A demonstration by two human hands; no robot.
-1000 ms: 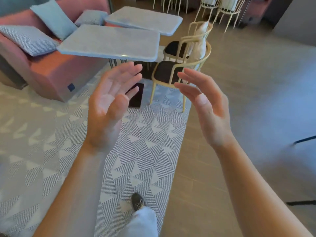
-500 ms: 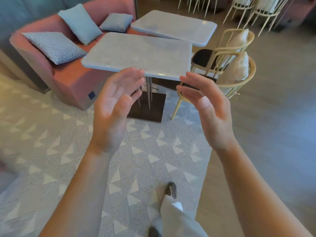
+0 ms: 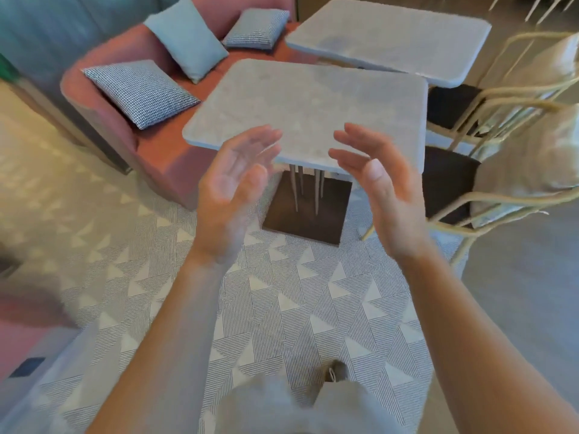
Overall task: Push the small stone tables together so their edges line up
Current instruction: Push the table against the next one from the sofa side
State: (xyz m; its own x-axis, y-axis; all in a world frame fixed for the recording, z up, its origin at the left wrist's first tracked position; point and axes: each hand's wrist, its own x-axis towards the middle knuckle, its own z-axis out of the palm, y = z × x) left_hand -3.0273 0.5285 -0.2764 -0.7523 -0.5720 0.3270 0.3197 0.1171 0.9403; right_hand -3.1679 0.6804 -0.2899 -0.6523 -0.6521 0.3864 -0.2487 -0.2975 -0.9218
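Observation:
Two small grey stone tables stand in front of me. The near table has a square top on thin metal legs and a dark base plate. The far table sits behind it to the right, with a narrow gap between the two tops and their edges offset. My left hand and my right hand are raised side by side, palms facing each other, fingers apart, just in front of the near table's front edge. Neither hand touches the table.
A pink sofa with several cushions runs along the left of the tables. Two cream metal chairs with dark seats crowd the right side. A patterned rug covers the floor under me; my shoe shows below.
I have walked closer: the tables now fill the middle of the view and lie right behind my fingers. Both hands keep the same raised, open pose.

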